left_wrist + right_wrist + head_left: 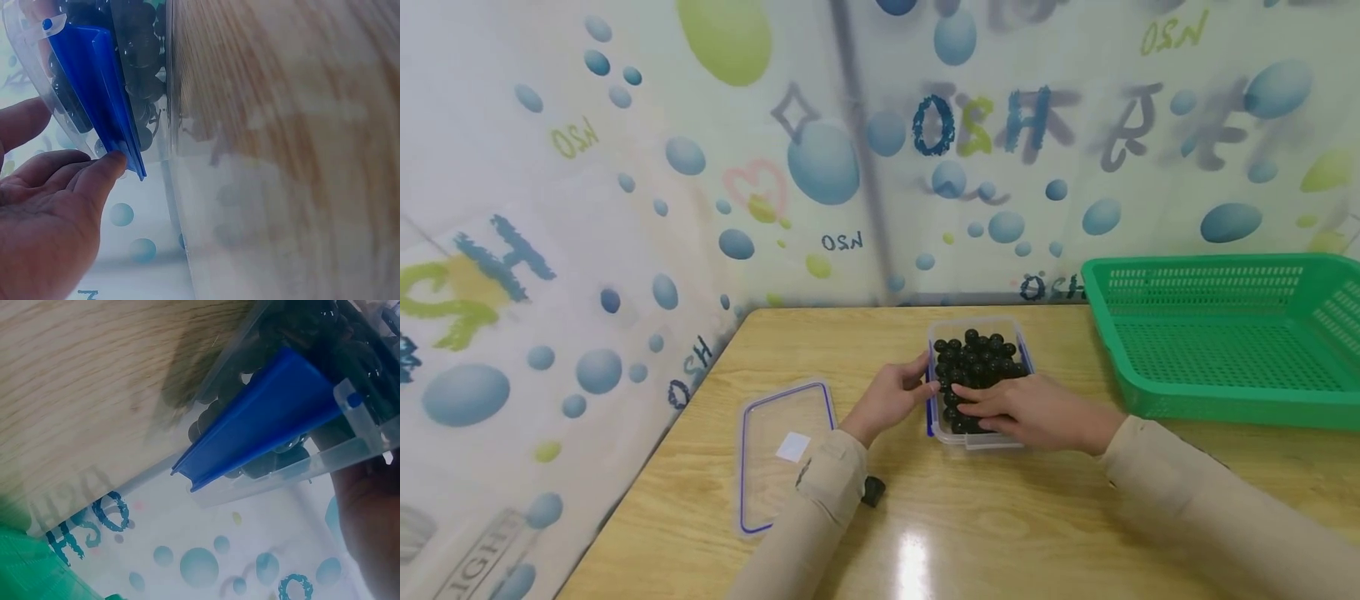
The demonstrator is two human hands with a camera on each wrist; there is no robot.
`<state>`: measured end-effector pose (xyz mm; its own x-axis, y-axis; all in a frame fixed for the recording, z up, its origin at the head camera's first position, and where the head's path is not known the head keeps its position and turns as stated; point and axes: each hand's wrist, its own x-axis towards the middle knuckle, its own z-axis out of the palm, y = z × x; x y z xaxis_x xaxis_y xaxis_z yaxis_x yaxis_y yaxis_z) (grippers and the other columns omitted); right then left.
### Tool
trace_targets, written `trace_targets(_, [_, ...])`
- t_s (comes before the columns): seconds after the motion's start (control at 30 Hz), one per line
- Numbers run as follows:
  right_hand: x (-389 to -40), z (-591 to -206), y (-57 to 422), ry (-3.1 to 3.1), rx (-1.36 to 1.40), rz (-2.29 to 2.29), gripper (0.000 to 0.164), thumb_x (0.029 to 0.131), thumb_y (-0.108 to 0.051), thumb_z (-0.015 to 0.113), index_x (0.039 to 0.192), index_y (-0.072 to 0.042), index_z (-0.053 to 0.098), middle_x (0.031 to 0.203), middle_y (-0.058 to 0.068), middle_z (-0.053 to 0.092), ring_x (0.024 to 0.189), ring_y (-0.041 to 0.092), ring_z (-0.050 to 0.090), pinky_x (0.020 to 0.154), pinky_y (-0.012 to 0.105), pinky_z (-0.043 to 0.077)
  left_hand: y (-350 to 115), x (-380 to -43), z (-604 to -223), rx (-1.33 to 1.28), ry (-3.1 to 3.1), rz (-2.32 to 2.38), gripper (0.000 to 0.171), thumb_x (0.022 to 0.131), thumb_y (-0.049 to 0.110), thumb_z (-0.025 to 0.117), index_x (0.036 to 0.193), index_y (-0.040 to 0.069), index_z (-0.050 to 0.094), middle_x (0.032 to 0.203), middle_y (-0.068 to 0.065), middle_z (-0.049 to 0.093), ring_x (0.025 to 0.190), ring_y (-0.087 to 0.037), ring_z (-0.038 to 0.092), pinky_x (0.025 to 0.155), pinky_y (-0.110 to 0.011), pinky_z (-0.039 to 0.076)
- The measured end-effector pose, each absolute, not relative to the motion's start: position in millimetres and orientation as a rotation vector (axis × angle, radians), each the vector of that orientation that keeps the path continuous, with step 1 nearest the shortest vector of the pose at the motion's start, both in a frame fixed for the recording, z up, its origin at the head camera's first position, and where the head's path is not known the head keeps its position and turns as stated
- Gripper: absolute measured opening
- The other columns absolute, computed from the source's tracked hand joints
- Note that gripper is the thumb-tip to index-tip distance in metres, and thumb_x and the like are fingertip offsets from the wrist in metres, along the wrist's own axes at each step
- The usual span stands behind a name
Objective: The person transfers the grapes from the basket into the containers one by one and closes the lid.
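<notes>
A clear plastic container [992, 442] with blue side latches stands on the table, filled with shiny black balls [973, 358]. My left hand [891, 396] is at its left side, thumb by the rim. In the left wrist view, fingertips touch the lower end of the hanging blue latch [100, 81]. My right hand [1037, 408] reaches in from the right, its extended fingers resting on the balls over the near part of the container. Another blue latch [262, 419] hangs folded down in the right wrist view. The right fingertips are hidden there.
A clear lid [775, 483] with a blue seal and a white label [793, 447] lies on the left, partly under my left sleeve. Beside that sleeve is a small black object [873, 492]. A green basket [1232, 400] stands at the right, near the patterned wall covering.
</notes>
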<state>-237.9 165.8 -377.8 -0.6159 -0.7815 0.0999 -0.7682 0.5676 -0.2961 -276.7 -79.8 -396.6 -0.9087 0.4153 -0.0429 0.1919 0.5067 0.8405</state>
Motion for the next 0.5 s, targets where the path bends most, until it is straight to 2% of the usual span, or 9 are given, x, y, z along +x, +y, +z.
trace_targets(0.13, [-237.1,-379.0,168.0,2.743,-1.382,-0.501,0.040,0.100,-0.022,0.060,0.139,-0.013,0.058,0.147,0.000,0.047,0.066,0.003,0.053,0.054,0.023,0.046,-79.3,-276.7,-397.5,0.527,2.504,1.357,0.057,0.101,0.027,0.059,0.151,0.011,0.038,0.152,-0.002,0.037,0.131,-0.027,0.047,0.102,-0.038,0.045])
trace_targets(0.33, [-235.3,-379.5,168.3,2.752,-1.376,-0.469,0.040,0.102,-0.022,0.057,0.141,-0.012,0.055,0.149,0.001,0.045,0.089,0.012,0.064,0.065,0.028,0.053,-78.4,-276.7,-397.2,0.529,2.512,1.364,0.057,0.101,0.027,0.059,0.151,0.010,0.038,0.152,-0.003,0.038,0.130,-0.027,0.048,0.102,-0.039,0.045])
trace_targets(0.5, [-231.6,-377.0,169.1,2.732,-1.329,-0.495,0.041,0.101,-0.013,0.056,0.142,-0.010,0.054,0.151,0.005,0.042,0.074,0.007,0.059,0.058,0.025,0.047,-78.0,-276.5,-396.8,0.515,2.521,1.357,0.056,0.100,0.026,0.060,0.150,0.011,0.039,0.152,-0.001,0.038,0.130,-0.026,0.048,0.102,-0.037,0.045])
